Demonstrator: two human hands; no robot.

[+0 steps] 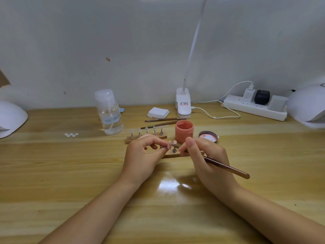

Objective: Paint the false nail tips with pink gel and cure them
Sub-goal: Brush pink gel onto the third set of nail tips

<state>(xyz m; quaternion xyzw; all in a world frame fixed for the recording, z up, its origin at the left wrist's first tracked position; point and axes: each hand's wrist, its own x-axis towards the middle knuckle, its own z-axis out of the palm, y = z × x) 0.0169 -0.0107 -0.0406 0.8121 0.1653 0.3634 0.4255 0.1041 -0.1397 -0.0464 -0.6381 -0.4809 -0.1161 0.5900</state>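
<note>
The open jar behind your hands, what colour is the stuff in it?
Pink, a coral shade: the jar shows it clearly in the head view.

A small nail-art workstation: a glossy wooden counter (52, 173) against a plain white wall (70, 41), with white domed curing lamps (307, 106) at either end, a white clip-on desk lamp (183, 103), a white power strip (255, 110) and a clear pump bottle (110, 113) of liquid.
</note>
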